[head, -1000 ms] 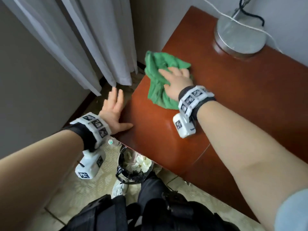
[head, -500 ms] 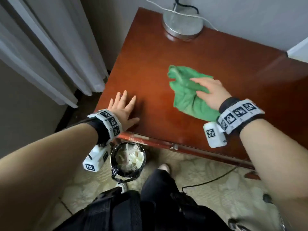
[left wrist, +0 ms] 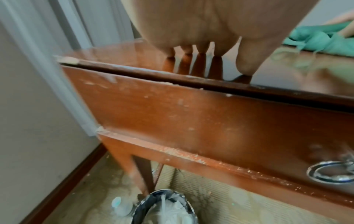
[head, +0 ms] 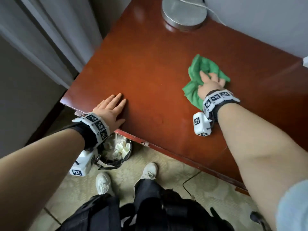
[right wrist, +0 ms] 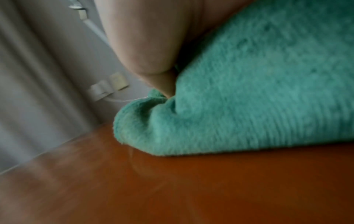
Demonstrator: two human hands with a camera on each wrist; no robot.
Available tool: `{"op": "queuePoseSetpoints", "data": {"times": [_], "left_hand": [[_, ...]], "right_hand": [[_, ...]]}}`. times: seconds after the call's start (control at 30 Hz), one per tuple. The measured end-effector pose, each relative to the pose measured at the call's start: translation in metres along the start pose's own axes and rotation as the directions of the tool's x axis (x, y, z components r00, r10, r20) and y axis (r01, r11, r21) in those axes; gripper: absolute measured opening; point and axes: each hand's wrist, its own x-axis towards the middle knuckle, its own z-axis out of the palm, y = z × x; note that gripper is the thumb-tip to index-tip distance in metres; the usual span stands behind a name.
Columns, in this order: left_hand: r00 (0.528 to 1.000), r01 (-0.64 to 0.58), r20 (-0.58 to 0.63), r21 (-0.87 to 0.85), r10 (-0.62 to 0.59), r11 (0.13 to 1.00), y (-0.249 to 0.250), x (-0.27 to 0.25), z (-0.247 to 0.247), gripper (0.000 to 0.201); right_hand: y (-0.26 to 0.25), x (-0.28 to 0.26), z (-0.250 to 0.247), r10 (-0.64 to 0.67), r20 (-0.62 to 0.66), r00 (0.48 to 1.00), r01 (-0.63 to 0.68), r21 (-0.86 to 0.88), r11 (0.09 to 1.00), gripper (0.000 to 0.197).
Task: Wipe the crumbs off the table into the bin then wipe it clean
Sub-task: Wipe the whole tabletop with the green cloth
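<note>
Right hand [head: 210, 84] presses bunched green cloth [head: 193, 92] on right side of counter [head: 150, 77], fingers dug into folds. Left hand [head: 111, 110] flat, released, at near-left edge above bin [head: 116, 152]. Cloth looks soft, light, floppy; best gripped at bunched middle.

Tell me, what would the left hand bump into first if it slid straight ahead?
Probably nothing soon: the left hand points across bare wooden table. The lamp base seems roughly in line; depth is unclear.
</note>
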Motion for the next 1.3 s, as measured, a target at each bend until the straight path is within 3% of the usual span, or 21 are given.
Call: {"op": "queuePoseSetpoints", "data": {"times": [0.03, 0.1, 0.17, 0.23, 0.3, 0.33, 0.47, 0.53, 0.6, 0.67, 0.83, 0.93, 0.97, 1.03, 1.1, 1.13, 1.2, 1.3], "left_hand": [[0.999, 0.034, 0.002, -0.016, -0.034, 0.999, -0.006, -0.006, 0.002, 0.071], [0.994, 0.111, 0.002, -0.097, -0.111, 0.989, -0.016, -0.02, 0.004, 0.069], [0.982, 0.181, -0.019, -0.215, -0.189, 0.96, -0.02, -0.032, 0.002, 0.063], [0.975, 0.19, -0.048, -0.335, -0.218, 0.923, -0.016, -0.045, -0.006, 0.055], [0.983, 0.147, -0.034, -0.454, -0.182, 0.879, -0.005, -0.061, -0.016, 0.049], [0.987, 0.131, -0.014, -0.506, -0.16, 0.852, 0.001, -0.07, -0.019, 0.048], [0.999, 0.003, -0.039, -0.629, -0.035, 0.778, 0.023, -0.105, -0.023, 0.058], [0.998, -0.05, -0.062, -0.708, 0.008, 0.705, 0.031, -0.121, -0.03, 0.064], [0.996, -0.088, -0.073, -0.817, 0.049, 0.57, 0.038, -0.134, -0.039, 0.066], [0.991, -0.117, -0.07, -0.871, 0.114, 0.478, 0.047, -0.146, -0.047, 0.063], [0.944, -0.301, -0.198, -0.847, 0.266, 0.439, 0.082, -0.172, -0.082, 0.04], [0.885, -0.406, -0.242, -0.819, 0.398, 0.406, 0.11, -0.183, -0.102, 0.034], [0.864, -0.436, -0.248, -0.803, 0.437, 0.406, 0.122, -0.185, -0.108, 0.033], [0.818, -0.495, -0.251, -0.767, 0.518, 0.409, 0.149, -0.189, -0.116, 0.035], [0.774, -0.545, -0.248, -0.729, 0.583, 0.414, 0.177, -0.191, -0.12, 0.034], [0.757, -0.567, -0.246, -0.707, 0.605, 0.422, 0.19, -0.191, -0.121, 0.031], [0.736, -0.596, -0.238, -0.672, 0.633, 0.44, 0.217, -0.19, -0.121, 0.032], [0.712, -0.62, -0.228, -0.648, 0.664, 0.443, 0.261, -0.188, -0.12, 0.034]], "right_hand": [[-0.018, -0.007, 0.005, -0.13, 0.012, 0.991, 0.13, -0.03, 0.991, 0.057], [-0.052, -0.034, 0.021, -0.378, 0.079, 0.922, 0.384, -0.08, 0.92, 0.059], [-0.073, -0.075, 0.037, -0.566, 0.215, 0.796, 0.589, -0.064, 0.805, 0.062], [-0.079, -0.117, 0.049, -0.674, 0.365, 0.642, 0.725, -0.005, 0.688, 0.062], [-0.077, -0.153, 0.052, -0.732, 0.385, 0.562, 0.784, 0.034, 0.62, 0.061], [-0.074, -0.168, 0.049, -0.753, 0.328, 0.571, 0.784, 0.056, 0.619, 0.061], [-0.06, -0.22, 0.018, -0.701, 0.023, 0.713, 0.685, 0.194, 0.702, 0.058], [-0.052, -0.242, 0.005, -0.681, -0.037, 0.732, 0.675, 0.183, 0.715, 0.057], [-0.044, -0.264, -0.006, -0.657, -0.098, 0.748, 0.663, 0.167, 0.73, 0.061], [-0.035, -0.283, -0.015, -0.608, -0.161, 0.778, 0.629, 0.202, 0.751, 0.069], [0.0, -0.313, -0.039, -0.446, -0.307, 0.841, 0.535, 0.35, 0.769, 0.104], [0.032, -0.32, -0.053, -0.297, -0.285, 0.911, 0.41, 0.559, 0.721, 0.113], [0.043, -0.322, -0.056, -0.274, -0.228, 0.934, 0.356, 0.652, 0.669, 0.115], [0.068, -0.323, -0.059, -0.285, -0.151, 0.947, 0.276, 0.835, 0.476, 0.117], [0.095, -0.321, -0.063, -0.226, -0.116, 0.967, 0.184, 0.933, 0.308, 0.107], [0.111, -0.32, -0.065, -0.174, -0.098, 0.98, 0.144, 0.95, 0.278, 0.1], [0.145, -0.319, -0.068, -0.096, -0.058, 0.994, 0.089, 0.929, 0.358, 0.083], [0.192, -0.32, -0.072, -0.082, -0.021, 0.996, 0.066, 0.797, 0.6, 0.014]]}}
